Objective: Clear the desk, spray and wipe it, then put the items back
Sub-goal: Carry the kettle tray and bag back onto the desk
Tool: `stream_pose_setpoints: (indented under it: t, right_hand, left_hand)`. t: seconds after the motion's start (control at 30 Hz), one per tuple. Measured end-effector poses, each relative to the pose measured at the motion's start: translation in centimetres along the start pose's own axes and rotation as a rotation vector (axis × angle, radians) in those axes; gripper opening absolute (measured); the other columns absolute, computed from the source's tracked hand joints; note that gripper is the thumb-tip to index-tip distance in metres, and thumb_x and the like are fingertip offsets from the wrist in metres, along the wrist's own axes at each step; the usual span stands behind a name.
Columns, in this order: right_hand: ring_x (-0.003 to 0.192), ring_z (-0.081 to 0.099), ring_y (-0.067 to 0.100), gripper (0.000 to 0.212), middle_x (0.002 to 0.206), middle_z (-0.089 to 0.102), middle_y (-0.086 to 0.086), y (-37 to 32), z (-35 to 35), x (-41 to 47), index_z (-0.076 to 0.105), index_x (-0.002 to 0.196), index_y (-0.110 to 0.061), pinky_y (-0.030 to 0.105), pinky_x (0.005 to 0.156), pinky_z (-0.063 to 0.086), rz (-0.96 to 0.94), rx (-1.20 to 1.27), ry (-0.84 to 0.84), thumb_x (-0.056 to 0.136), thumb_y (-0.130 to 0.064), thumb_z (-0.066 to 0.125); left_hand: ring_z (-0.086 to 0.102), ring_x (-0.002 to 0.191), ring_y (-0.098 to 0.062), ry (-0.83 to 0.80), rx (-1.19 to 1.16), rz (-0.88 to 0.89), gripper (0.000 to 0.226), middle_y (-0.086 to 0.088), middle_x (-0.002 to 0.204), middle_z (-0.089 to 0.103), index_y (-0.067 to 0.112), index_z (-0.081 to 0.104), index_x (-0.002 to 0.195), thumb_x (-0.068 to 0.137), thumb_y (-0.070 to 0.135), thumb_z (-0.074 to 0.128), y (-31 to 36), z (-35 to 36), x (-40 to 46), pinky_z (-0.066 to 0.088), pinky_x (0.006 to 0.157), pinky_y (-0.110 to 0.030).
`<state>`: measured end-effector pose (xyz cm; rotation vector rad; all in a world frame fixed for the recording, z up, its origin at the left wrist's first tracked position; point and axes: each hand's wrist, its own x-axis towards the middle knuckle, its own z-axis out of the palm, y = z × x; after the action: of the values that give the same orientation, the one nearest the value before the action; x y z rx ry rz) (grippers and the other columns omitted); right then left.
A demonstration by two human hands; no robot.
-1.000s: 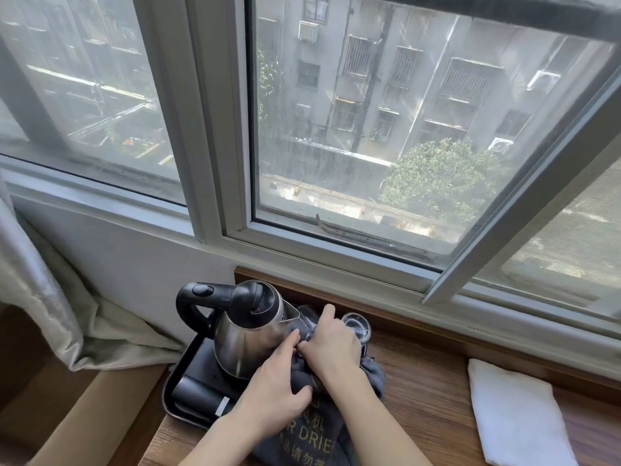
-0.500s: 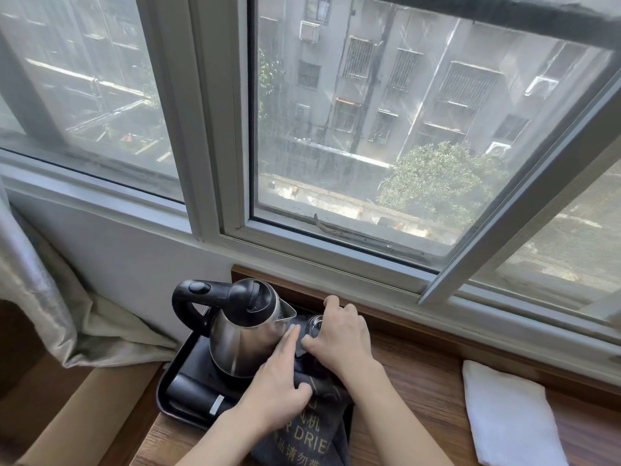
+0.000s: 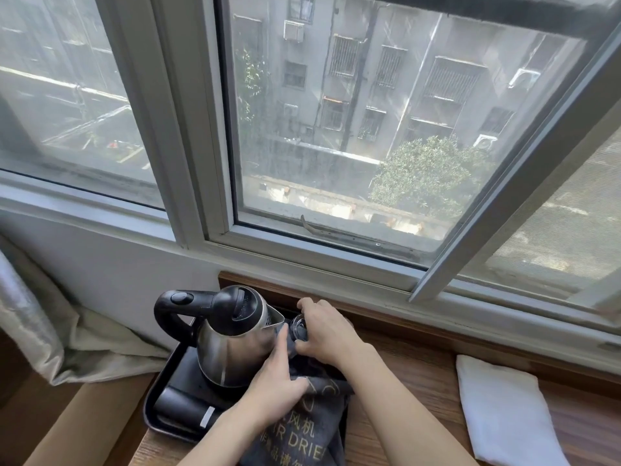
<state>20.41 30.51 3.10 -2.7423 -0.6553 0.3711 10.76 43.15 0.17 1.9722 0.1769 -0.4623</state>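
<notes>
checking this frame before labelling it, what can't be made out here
Head view only:
- Glass: mostly covered by the right hand; contents unclear.
- Dark hair-dryer bag: print cut by the bottom edge and the left hand.
- Black tray: far side hidden behind the kettle.
- White cloth: its near corner is cut off.

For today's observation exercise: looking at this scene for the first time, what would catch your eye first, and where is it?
The steel kettle with its black handle stands out, sitting on a black tray at the desk's left end below the big window. Just right of it, both hands work together: the right hand over a small glass, the left hand on a dark grey bag. A folded white cloth lies far right.
</notes>
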Motion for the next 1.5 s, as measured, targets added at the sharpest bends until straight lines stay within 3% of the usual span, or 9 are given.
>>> stream_pose_setpoints:
  t: [0.13,0.23,0.3,0.4,0.5,0.83,1.03,1.2,1.5]
  right_hand:
    - [0.128,0.049,0.019,0.08,0.137,0.057,0.003,1.4,0.5,0.0,0.037,0.146,-0.018,0.026,0.105,0.036,0.011,0.159,-0.009,0.079,-0.03,0.078]
    - [0.131,0.048,0.016,0.086,0.142,0.055,-0.001,2.3,1.0,-0.3,0.036,0.148,-0.021,0.027,0.111,0.033,0.02,0.191,0.018,0.077,-0.035,0.081]
    - [0.135,0.045,0.017,0.096,0.145,0.054,-0.001,2.8,1.3,-0.5,0.031,0.152,-0.021,0.032,0.12,0.022,0.006,0.16,0.047,0.074,-0.041,0.083]
    - [0.141,0.04,0.014,0.107,0.149,0.051,-0.001,3.4,1.5,-0.5,0.026,0.156,-0.019,0.042,0.125,0.008,0.025,0.101,0.083,0.071,-0.052,0.081]
    - [0.143,0.037,0.012,0.103,0.15,0.049,-0.002,3.7,1.8,-0.6,0.029,0.156,-0.02,0.047,0.124,0.002,0.046,0.048,0.071,0.073,-0.059,0.076]
    - [0.131,0.044,0.017,0.067,0.13,0.06,-0.008,2.4,2.2,-0.3,0.052,0.135,-0.029,0.054,0.122,0.007,0.131,-0.008,0.101,0.076,-0.058,0.068]
    - [0.131,0.044,0.018,0.067,0.132,0.061,-0.007,2.3,2.1,-0.3,0.051,0.137,-0.03,0.059,0.12,0.01,0.171,-0.016,0.07,0.077,-0.058,0.067]
    - [0.132,0.043,0.02,0.07,0.133,0.06,-0.005,2.0,1.8,-0.4,0.048,0.14,-0.03,0.061,0.118,0.01,0.187,-0.028,0.049,0.079,-0.059,0.066]
    - [0.152,0.017,0.017,0.085,0.157,0.039,-0.006,1.9,1.2,-3.9,0.034,0.154,-0.024,0.054,0.122,0.004,0.217,0.073,0.177,0.085,-0.064,0.062]
  left_hand:
    - [0.029,0.143,-0.007,-0.011,-0.027,-0.013,0.11,0.006,0.159,0.025,0.037,-0.01,0.153,0.065,0.035,0.056,-0.2,0.1,0.3,0.03,0.114,-0.027]
    - [0.031,0.142,-0.006,-0.014,-0.059,-0.015,0.112,0.004,0.159,0.026,0.037,-0.01,0.153,0.061,0.037,0.054,-0.4,0.2,0.5,0.032,0.116,-0.033]
    - [0.03,0.143,-0.008,-0.013,-0.064,-0.014,0.111,0.003,0.16,0.024,0.036,-0.009,0.153,0.062,0.035,0.053,-0.4,0.3,0.7,0.032,0.116,-0.035]
    - [0.028,0.144,-0.008,-0.002,-0.057,0.004,0.108,0.004,0.159,0.025,0.036,-0.006,0.154,0.063,0.033,0.054,-0.3,0.5,0.8,0.028,0.118,-0.033]
    - [0.025,0.143,-0.004,0.02,-0.034,0.03,0.106,0.009,0.159,0.023,0.034,-0.002,0.154,0.065,0.029,0.056,0.0,0.8,0.8,0.023,0.117,-0.024]
    - [0.029,0.142,-0.004,0.031,-0.051,0.022,0.108,0.006,0.158,0.027,0.029,-0.002,0.155,0.065,0.021,0.056,0.5,0.6,1.3,0.027,0.118,-0.03]
    - [0.031,0.143,-0.008,0.024,-0.067,0.022,0.106,0.004,0.157,0.031,0.028,0.001,0.156,0.066,0.018,0.057,0.8,0.5,1.4,0.029,0.118,-0.036]
    - [0.034,0.14,-0.008,0.041,-0.053,0.018,0.105,0.005,0.155,0.035,0.028,0.003,0.156,0.069,0.012,0.058,1.0,0.5,1.4,0.03,0.117,-0.033]
    - [0.031,0.141,-0.001,0.032,-0.08,0.103,0.11,0.013,0.155,0.033,0.031,0.008,0.156,0.068,0.028,0.075,0.5,-0.1,-0.1,0.029,0.118,-0.035]
